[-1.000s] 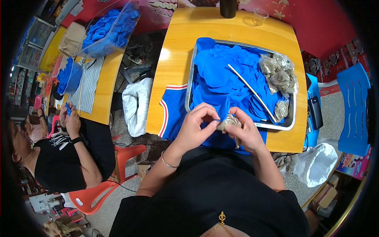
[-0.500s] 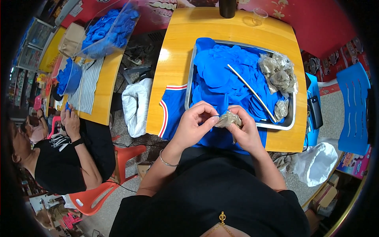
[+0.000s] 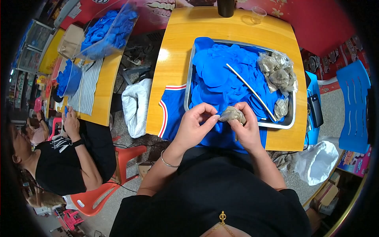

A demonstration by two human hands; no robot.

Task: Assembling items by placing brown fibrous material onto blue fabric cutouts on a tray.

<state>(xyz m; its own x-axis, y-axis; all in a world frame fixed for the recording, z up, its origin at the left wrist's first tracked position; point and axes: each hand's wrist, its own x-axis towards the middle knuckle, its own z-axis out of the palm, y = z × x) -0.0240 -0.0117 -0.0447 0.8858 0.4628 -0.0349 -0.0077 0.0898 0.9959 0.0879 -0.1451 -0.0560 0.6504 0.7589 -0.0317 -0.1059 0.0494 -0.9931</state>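
Note:
Before my chest, above the near edge of a metal tray (image 3: 293,114), I hold a small clear plastic bag (image 3: 232,114) with grey-brown contents. My right hand (image 3: 247,128) is closed around its right side. The thumb and fingertips of my left hand (image 3: 197,125) pinch at the bag's left end; the exact grip is partly hidden. Flat blue rounded pieces (image 3: 221,71) fill the tray in a loose heap, and a pale stick (image 3: 249,91) lies slantwise on them. Similar filled bags (image 3: 278,71) are piled at the tray's right side, with a single bag (image 3: 281,108) below.
A blue jersey (image 3: 173,110) is spread under the tray on the yellow table (image 3: 173,47). A dark cup (image 3: 226,8) and a clear cup (image 3: 258,15) stand at the far edge. At the left, another person (image 3: 59,162) handles something blue beside a blue bowl (image 3: 73,79).
The bag has tipped up and shifted slightly right in my right hand, showing more of its rounded body. My left hand keeps nearly the same place.

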